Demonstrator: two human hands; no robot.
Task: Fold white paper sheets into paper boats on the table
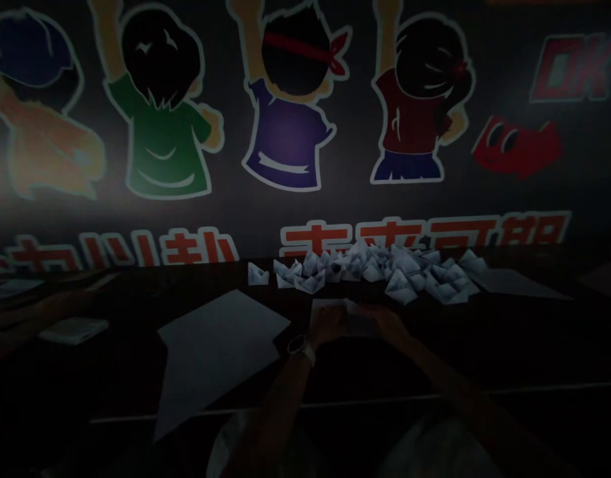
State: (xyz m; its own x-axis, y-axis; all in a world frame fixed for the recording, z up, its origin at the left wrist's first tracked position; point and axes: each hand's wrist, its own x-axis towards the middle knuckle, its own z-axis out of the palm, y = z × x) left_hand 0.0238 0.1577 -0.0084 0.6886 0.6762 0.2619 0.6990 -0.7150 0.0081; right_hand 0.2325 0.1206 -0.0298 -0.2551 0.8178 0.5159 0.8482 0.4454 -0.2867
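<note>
Left hand (328, 325) and right hand (385, 324) grasp white paper (330, 306) on the dark table (485, 338); paper boats (385, 272) heap before a cartoon wall (285, 133).

Before us, paper boats (380, 272) lie heaped on the table (509, 338), with a printed wall (285, 133) behind them. A paper sheet (216, 352) lies just left of our left hand (329, 325).

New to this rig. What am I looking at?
There's no machine here. One head-worn camera looks forward and down at a person's bare hands, and the picture is dim. The left hand and right hand hold a piece of paper over a dark table. Just beyond them lies a heap of paper boats, with a large sheet to the left. A cartoon mural covers the wall behind.
</note>
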